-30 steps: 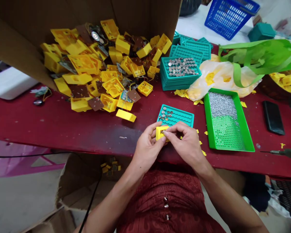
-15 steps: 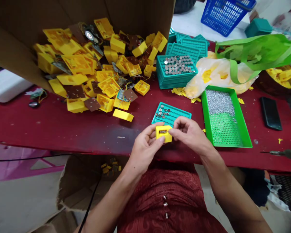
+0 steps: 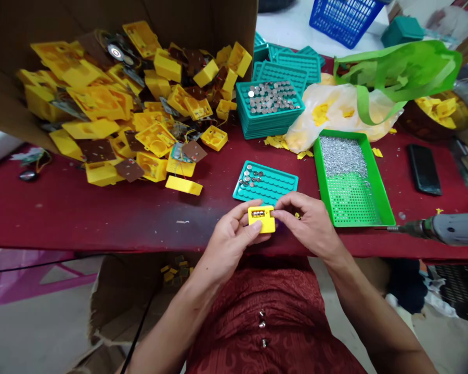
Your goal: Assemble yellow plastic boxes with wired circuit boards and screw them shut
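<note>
Below mid-frame, our left hand (image 3: 237, 229) clasps the yellow case (image 3: 267, 225), thumb on front; our right hand (image 3: 307, 222) fingertips its right edge, grasp unclear.

The case (image 3: 265, 225) is a small, boxy, bright yellow piece with a long slot along the upper part of its face, and inside that slot several shiny silver cells (image 3: 258, 213) sit side by side in a row. It is held near the front edge of the counter (image 3: 140, 221), slotted face turned up to view, its left side in the left grip (image 3: 234, 231), while the fingertips of the right grip (image 3: 310, 221) meet its right edge beside the slot.
</note>
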`<state>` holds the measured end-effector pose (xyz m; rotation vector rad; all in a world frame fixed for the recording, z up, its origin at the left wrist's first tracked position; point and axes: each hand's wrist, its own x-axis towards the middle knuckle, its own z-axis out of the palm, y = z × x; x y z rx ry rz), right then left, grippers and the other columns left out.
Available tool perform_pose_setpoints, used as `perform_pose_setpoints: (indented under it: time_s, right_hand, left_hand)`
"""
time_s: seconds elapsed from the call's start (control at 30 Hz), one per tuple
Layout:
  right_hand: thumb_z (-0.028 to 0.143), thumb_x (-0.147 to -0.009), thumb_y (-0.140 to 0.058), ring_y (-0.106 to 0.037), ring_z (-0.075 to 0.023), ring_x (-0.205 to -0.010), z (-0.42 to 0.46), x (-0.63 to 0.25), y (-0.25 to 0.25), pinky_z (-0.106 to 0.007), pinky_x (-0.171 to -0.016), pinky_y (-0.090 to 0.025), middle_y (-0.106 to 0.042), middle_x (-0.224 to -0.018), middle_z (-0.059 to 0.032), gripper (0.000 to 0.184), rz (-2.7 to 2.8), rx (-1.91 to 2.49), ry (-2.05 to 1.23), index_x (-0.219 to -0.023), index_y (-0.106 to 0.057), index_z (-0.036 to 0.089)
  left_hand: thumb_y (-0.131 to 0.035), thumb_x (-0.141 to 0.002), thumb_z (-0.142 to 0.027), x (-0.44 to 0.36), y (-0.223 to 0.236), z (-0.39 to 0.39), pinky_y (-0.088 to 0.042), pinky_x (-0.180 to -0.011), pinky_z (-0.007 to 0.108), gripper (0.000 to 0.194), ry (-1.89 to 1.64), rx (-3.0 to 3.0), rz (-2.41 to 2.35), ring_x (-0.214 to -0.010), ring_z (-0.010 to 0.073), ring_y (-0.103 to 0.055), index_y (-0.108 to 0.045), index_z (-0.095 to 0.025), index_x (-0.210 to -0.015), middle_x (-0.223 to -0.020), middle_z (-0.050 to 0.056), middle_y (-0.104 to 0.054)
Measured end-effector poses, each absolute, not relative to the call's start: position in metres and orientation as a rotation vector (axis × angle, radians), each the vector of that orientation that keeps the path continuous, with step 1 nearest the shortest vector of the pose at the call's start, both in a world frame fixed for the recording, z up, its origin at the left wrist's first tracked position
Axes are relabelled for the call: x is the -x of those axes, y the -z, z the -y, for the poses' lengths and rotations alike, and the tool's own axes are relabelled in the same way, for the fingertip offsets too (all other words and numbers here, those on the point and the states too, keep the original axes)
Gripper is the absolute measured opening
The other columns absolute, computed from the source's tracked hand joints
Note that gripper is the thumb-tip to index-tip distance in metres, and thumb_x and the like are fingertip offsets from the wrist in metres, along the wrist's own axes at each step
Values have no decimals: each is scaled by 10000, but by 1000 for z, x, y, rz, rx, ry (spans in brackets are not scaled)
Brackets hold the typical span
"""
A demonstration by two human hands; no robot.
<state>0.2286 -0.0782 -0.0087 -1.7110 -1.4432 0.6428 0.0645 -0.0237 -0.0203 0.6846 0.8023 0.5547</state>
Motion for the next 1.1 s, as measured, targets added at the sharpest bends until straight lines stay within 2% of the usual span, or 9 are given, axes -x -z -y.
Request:
perform_pose_setpoints:
  time_s: [0.13,0.27,0.4,0.53,0.73,0.93,1.03,1.1]
  right_hand:
    - [154,-891,-629,-612,-126,-753,84,-226,13,-276,-729,-479,-668,-783,2,102,1517,1715,-336,-795,-634,188]
    - [189,-937,-579,-608,-150,-793,94,-232,16,-296,-743,-486,-677,-828,-37,130,1573,1743,-214,-847,-671,176]
    - [214,-962,-519,-519,-215,-822,101,-235,24,-366,-755,-438,-662,-848,-85,237,1808,1971,-67,-845,-722,177]
    - [214,-965,-507,-470,-225,-821,98,-234,33,-365,-730,-396,-651,-865,-97,252,1833,2068,31,-859,-732,175]
    - [243,-985,-482,-469,-233,-843,88,-228,31,-361,-733,-388,-652,-921,-101,257,1895,2123,10,-909,-718,174]
    - [85,-938,-455,-505,-248,-844,84,-225,17,-372,-724,-408,-630,-910,-110,219,2140,2121,-62,-880,-659,142]
    - [90,-958,-410,-545,-223,-810,85,-232,8,-360,-722,-440,-634,-900,-96,279,2022,2032,-149,-1062,-663,147]
    - [129,-964,-454,-590,-195,-805,85,-237,1,-339,-734,-467,-657,-903,-79,255,1816,1954,-247,-1111,-660,164]
  left_hand:
    - [-813,-728,-232,-64,19,26,-609,-686,239,423,-528,-702,-798,-890,180,-702,-676,-173,-1124,-1021,63,-730]
    - [-811,-728,-226,-62,17,19,-616,-678,253,504,-563,-732,-859,-862,191,-721,-629,-157,-1192,-1043,81,-729]
    - [-814,-711,-218,-65,21,12,-614,-649,257,473,-544,-767,-883,-864,197,-714,-641,-143,-1145,-1023,81,-727]
    - [-807,-701,-194,-76,26,8,-610,-644,260,444,-548,-763,-863,-845,182,-700,-647,-144,-1112,-1001,70,-723]
    - [-811,-688,-187,-79,23,4,-612,-643,257,457,-614,-756,-886,-829,177,-696,-644,-133,-1111,-1011,72,-714]
    - [-820,-705,-222,-64,18,6,-616,-683,274,474,-656,-770,-933,-872,204,-715,-631,-150,-1134,-1027,73,-720]
    - [-814,-713,-210,-64,18,10,-608,-715,271,459,-655,-780,-914,-858,171,-698,-638,-174,-1135,-1015,51,-729]
    - [-800,-726,-208,-68,20,13,-596,-735,259,428,-653,-809,-904,-857,157,-685,-647,-178,-1125,-1003,44,-731]
